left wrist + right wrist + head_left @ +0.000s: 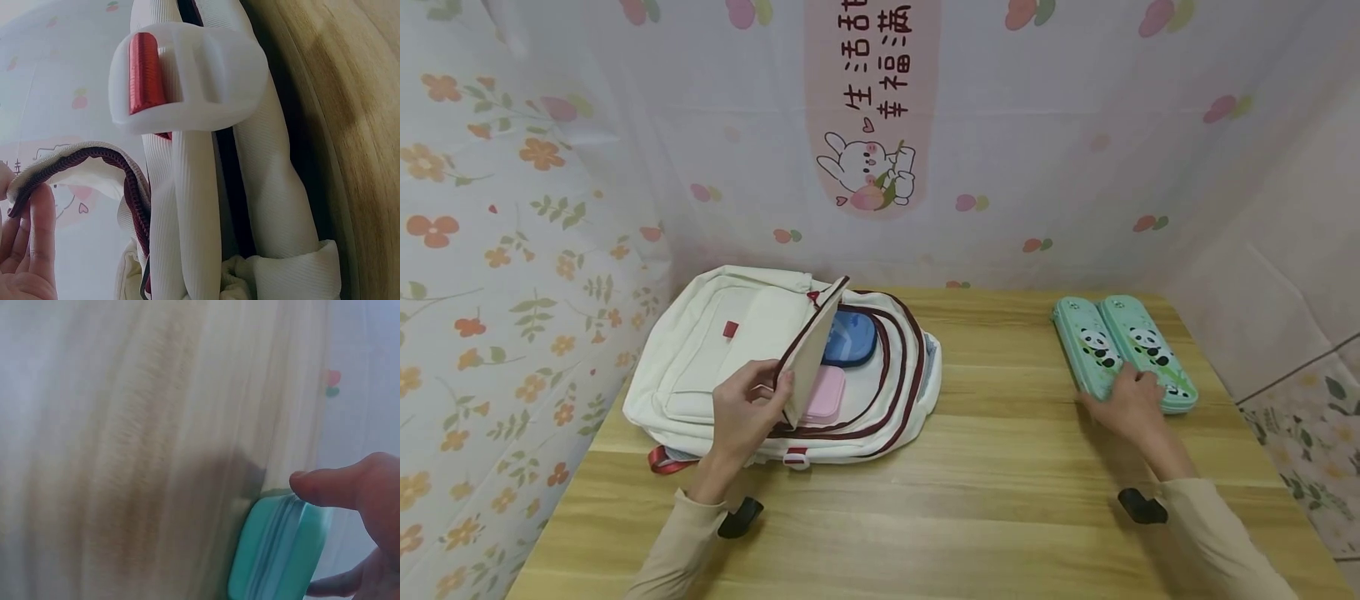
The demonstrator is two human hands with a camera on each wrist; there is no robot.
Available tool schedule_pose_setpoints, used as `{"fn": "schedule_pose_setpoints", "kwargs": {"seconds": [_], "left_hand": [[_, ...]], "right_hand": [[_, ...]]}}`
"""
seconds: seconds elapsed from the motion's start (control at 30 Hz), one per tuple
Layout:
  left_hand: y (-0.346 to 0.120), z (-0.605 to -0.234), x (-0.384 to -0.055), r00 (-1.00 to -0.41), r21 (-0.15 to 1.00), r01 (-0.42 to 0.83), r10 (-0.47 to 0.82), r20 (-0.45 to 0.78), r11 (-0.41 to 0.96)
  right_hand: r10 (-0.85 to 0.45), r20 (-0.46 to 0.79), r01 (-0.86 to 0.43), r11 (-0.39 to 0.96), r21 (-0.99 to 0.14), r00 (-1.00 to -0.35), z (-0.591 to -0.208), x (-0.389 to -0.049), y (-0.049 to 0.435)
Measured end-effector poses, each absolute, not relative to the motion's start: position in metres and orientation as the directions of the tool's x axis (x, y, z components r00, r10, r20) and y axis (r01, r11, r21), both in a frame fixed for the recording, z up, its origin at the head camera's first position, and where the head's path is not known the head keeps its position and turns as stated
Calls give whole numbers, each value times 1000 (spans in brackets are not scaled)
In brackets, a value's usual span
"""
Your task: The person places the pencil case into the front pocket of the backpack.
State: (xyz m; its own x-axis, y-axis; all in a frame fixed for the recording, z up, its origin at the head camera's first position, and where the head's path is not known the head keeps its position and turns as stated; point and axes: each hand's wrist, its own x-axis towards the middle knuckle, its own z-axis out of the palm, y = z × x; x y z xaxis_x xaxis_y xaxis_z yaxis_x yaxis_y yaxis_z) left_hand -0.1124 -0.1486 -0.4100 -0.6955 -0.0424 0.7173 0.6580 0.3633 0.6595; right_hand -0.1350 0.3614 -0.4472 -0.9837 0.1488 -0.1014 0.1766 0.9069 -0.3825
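Note:
A white backpack (700, 350) with dark red zipper trim lies on the table at the left, its front panel partly unzipped. My left hand (747, 408) pinches the edge of the raised flap (814, 354) between thumb and fingers. Inside the opening are a blue case (852, 337) and a pink case (825, 393). Over on the right, my right hand (1127, 407) grips the near end of a mint-green panda pencil case (1084, 337), with the thumb (325, 486) at its edge. A second panda pencil case (1142, 333) lies right beside it.
The wooden table (940, 517) stretches between the backpack and the pencil cases. A printed cloth (1030, 150) hangs behind it, with a floral cloth (512, 250) on the left. A white plastic buckle (187, 75) hangs at the backpack's near side.

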Motion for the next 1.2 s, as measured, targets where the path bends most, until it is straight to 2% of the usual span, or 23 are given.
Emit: {"fn": "schedule_pose_setpoints", "kwargs": {"seconds": [0.2,0.47,0.73,1.2], "left_hand": [[-149,-409,-111,-708,668,641,-44,705,378],[-157,-431,-121,-709,669,639,-46,703,380],[-164,-442,-126,-743,708,621,-36,669,335],[-163,-440,-126,-750,714,614,-35,661,336]], "right_hand": [[164,-95,188,910,-370,-982,-450,-132,362],[194,29,169,908,-383,-981,-457,-130,371],[269,109,196,876,-440,-957,-461,-126,372],[220,224,98,884,-456,-950,-439,-124,340]]}}
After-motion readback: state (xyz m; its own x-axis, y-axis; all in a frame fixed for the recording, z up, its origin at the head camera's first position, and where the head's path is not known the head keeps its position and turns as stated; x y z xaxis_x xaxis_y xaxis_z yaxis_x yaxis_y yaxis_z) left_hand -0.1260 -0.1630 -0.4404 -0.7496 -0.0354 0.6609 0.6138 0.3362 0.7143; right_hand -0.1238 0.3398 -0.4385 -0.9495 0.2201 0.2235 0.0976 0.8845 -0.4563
